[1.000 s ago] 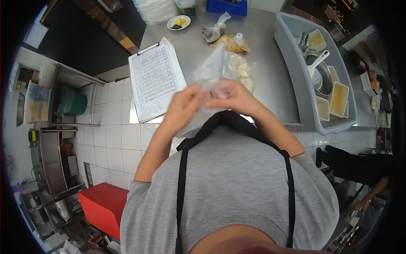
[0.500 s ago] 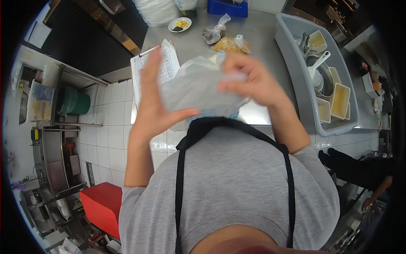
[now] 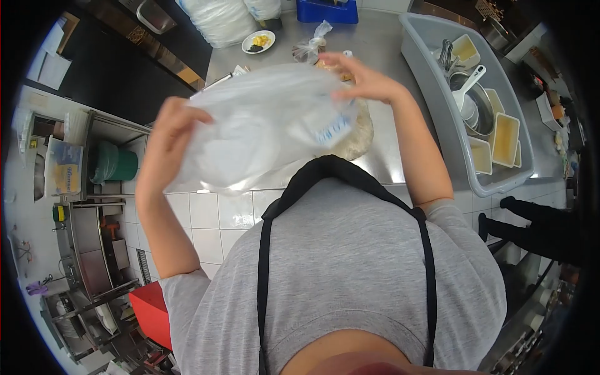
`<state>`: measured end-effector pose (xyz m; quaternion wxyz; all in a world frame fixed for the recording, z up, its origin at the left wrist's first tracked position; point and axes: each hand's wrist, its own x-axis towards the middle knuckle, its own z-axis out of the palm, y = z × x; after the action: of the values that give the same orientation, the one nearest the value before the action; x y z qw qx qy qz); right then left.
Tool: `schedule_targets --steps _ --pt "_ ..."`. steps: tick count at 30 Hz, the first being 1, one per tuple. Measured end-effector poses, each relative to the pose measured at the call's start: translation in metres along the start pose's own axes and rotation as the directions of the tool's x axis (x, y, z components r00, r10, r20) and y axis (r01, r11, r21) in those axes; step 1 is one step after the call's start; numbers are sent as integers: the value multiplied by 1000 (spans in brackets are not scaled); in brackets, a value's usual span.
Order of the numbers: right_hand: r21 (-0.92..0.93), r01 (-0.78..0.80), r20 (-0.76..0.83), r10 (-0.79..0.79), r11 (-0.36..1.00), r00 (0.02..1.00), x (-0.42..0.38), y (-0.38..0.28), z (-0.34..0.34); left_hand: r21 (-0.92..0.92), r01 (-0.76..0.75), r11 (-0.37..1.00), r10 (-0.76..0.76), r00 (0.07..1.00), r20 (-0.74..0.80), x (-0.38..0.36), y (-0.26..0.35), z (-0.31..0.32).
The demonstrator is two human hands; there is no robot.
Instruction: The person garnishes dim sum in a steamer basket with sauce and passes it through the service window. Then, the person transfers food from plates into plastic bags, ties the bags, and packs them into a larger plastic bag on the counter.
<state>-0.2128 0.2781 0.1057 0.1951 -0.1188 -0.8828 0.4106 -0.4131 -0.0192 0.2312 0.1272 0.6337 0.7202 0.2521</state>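
A large translucent plastic bag (image 3: 244, 137) is spread out and puffed between my hands over the counter's front edge. It is blurred by motion. My left hand (image 3: 170, 140) has its fingers curled on the bag's left edge. At the upper right edge, my right hand (image 3: 369, 82) holds the bag near the thumb, with its forefinger stretched out. Below the bag's right side, a clear bag with pale contents (image 3: 361, 134) lies on the counter, partly covered. Blue print (image 3: 332, 130) shows near it. A clipboard with paper (image 3: 219, 82) is mostly hidden behind the plastic.
A grey tub (image 3: 409, 59) with containers, a pot and a white-handled utensil stands on the right. Farther back are a small plate (image 3: 267, 34) of food, a knotted bag (image 3: 310, 47), stacked plastic-wrapped items (image 3: 219, 22) and a blue bin (image 3: 327, 12). A red box (image 3: 150, 312) stands lower left.
My left hand has moved left and closed on the bag's edge. The bag has widened from a bunched shape to a spread sheet. My right hand has moved slightly up.
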Motion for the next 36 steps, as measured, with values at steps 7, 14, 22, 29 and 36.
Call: schedule_targets --steps 7,14,22,29,36 --pt "-658 -30 28 64 753 998 -35 8 77 360 157 919 -1 917 -399 11 -20 -10" --pt "204 13 -385 68 979 920 -63 43 43 156 21 988 4 988 -155 74 12 20" --pt "363 415 -815 68 835 576 -161 -17 -55 -406 -157 900 166 986 -14 172 47 114" --pt "600 628 -796 450 495 405 -171 -72 -101 -986 -60 157 109 993 -43 174 125 144" --pt "609 347 -783 470 714 408 -124 -68 -54 -968 -39 247 21 999 -35 148 64 183"
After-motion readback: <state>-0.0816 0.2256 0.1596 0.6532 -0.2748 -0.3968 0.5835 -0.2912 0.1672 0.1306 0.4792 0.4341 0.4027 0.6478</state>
